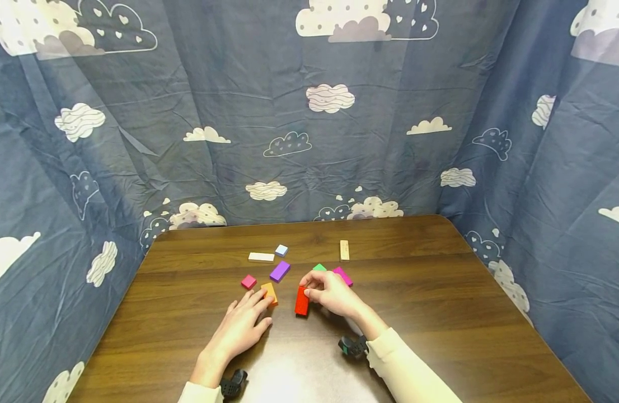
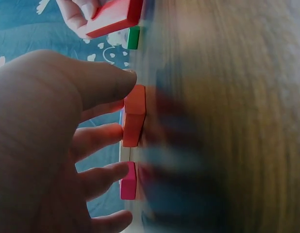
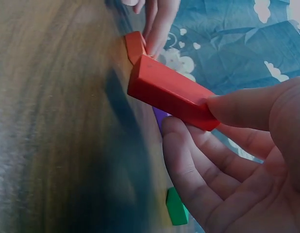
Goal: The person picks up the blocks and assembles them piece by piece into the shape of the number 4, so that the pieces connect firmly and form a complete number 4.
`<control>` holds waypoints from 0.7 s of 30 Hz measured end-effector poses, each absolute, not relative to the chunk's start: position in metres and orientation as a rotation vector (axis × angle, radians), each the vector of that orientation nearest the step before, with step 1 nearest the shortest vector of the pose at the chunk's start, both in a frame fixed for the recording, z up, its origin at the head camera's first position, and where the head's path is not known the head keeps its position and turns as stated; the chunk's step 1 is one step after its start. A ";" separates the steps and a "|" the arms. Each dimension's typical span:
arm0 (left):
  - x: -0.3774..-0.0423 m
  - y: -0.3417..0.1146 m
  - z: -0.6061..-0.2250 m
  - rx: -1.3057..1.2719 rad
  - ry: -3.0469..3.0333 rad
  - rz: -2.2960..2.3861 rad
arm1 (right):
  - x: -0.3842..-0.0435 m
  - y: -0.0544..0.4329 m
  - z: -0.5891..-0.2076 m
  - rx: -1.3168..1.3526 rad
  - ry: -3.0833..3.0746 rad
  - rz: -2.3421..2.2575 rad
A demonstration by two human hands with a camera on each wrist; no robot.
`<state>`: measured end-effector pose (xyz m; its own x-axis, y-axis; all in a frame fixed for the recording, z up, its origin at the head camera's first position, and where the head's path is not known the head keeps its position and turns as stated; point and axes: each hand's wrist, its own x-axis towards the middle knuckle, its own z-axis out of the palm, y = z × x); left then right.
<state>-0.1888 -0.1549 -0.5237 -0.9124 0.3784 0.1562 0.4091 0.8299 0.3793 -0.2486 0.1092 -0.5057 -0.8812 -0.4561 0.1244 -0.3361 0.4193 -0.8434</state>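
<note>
In the head view my right hand (image 1: 334, 292) pinches a red block (image 1: 301, 301) near its far end. The right wrist view shows the red block (image 3: 172, 92) raised off the table, tilted, between thumb and fingers. My left hand (image 1: 241, 324) reaches over the table with its fingers spread, the fingertips at an orange block (image 1: 270, 293). Seen from the left wrist, the orange block (image 2: 134, 116) stands beside the thumb and fingertips without being gripped. A pink block (image 2: 128, 182) lies close to another fingertip.
Beyond the hands on the wooden table (image 1: 415, 291) lie a purple block (image 1: 280, 271), a white block (image 1: 261, 257), a light blue block (image 1: 281, 250) and a beige block (image 1: 344, 251). A green block (image 1: 319, 267) and a magenta block (image 1: 342, 276) are partly behind my right hand.
</note>
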 end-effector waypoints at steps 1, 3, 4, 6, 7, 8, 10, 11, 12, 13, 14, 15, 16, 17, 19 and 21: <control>-0.189 -0.154 -0.523 -0.632 -2.928 -0.637 | -0.248 0.110 -0.506 -0.721 2.541 -1.451; -0.191 -0.153 -0.522 -0.639 -2.918 -0.653 | -0.247 0.110 -0.507 -0.742 2.550 -1.420; -0.192 -0.152 -0.521 -0.645 -2.913 -0.658 | -0.247 0.111 -0.508 -0.753 2.557 -1.402; -0.193 -0.150 -0.521 -0.661 -2.903 -0.678 | -0.246 0.111 -0.509 -0.771 2.556 -1.388; -0.193 -0.149 -0.521 -0.669 -2.898 -0.684 | -0.246 0.111 -0.510 -0.772 2.546 -1.390; -0.194 -0.149 -0.521 -0.677 -2.895 -0.687 | -0.245 0.111 -0.510 -0.773 2.537 -1.395; -0.194 -0.148 -0.522 -0.691 -2.885 -0.695 | -0.244 0.110 -0.512 -0.766 2.505 -1.417; -0.193 -0.148 -0.522 -0.696 -2.877 -0.705 | -0.243 0.110 -0.513 -0.757 2.485 -1.428; -0.193 -0.148 -0.523 -0.700 -2.868 -0.715 | -0.242 0.109 -0.514 -0.747 2.469 -1.433; -0.192 -0.148 -0.524 -0.701 -2.858 -0.728 | -0.241 0.108 -0.516 -0.742 2.455 -1.437; -0.191 -0.147 -0.524 -0.702 -2.843 -0.745 | -0.240 0.108 -0.517 -0.738 2.445 -1.435; -0.190 -0.147 -0.525 -0.705 -2.827 -0.766 | -0.239 0.107 -0.518 -0.737 2.437 -1.432; -0.190 -0.146 -0.525 -0.710 -2.809 -0.785 | -0.239 0.107 -0.519 -0.738 2.433 -1.429; -0.189 -0.145 -0.525 -0.715 -2.793 -0.808 | -0.238 0.106 -0.519 -0.743 2.431 -1.422; -0.188 -0.141 -0.526 -0.735 -2.756 -0.842 | -0.239 0.106 -0.520 -0.757 2.433 -1.414; -0.188 -0.136 -0.526 -0.761 -2.718 -0.873 | -0.239 0.107 -0.521 -0.756 2.441 -1.402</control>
